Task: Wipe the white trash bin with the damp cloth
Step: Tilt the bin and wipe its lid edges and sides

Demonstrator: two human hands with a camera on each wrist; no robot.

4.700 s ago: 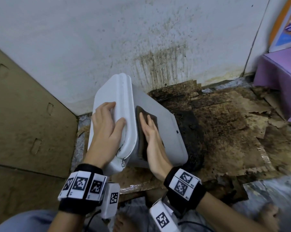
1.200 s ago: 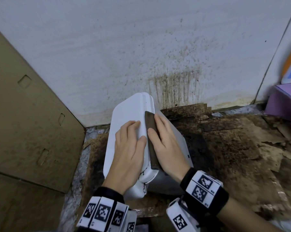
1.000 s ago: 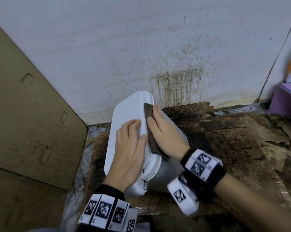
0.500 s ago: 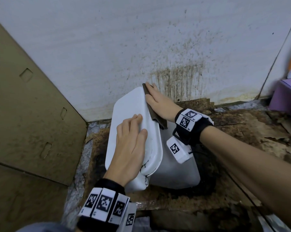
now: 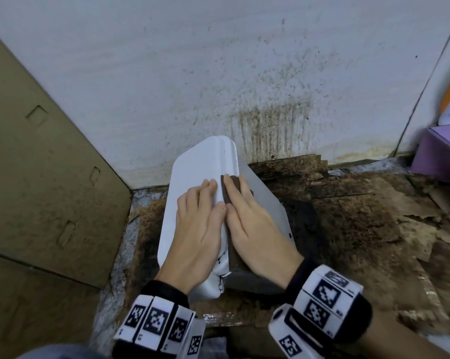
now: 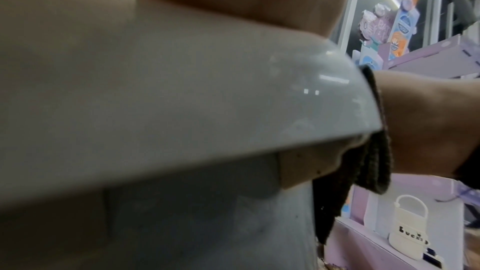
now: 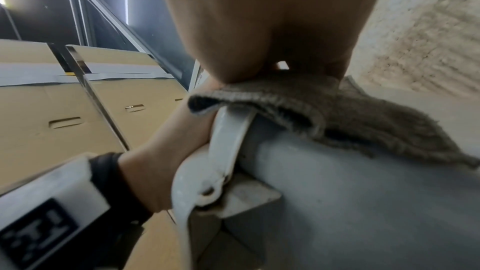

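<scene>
The white trash bin (image 5: 192, 174) stands tilted on the dirty floor by the wall, its lid (image 6: 155, 93) facing left. My left hand (image 5: 198, 224) lies flat on the lid with straight fingers. My right hand (image 5: 252, 224) presses the dark brown cloth (image 5: 230, 200) flat against the lid's right edge and the bin's side. From the right wrist, the cloth (image 7: 363, 118) is draped over the rim under my palm, with the bin's body (image 7: 363, 202) below. From the left wrist, the cloth (image 6: 363, 171) hangs beside the lid.
A stained white wall (image 5: 218, 73) rises right behind the bin. Brown cardboard boxes (image 5: 37, 190) stand close on the left. Torn, soiled cardboard (image 5: 361, 216) covers the floor to the right. A purple box (image 5: 441, 156) sits at the far right.
My right hand has drawn the cloth back along the lid's edge from the far top corner toward me. The left hand has stayed on the lid.
</scene>
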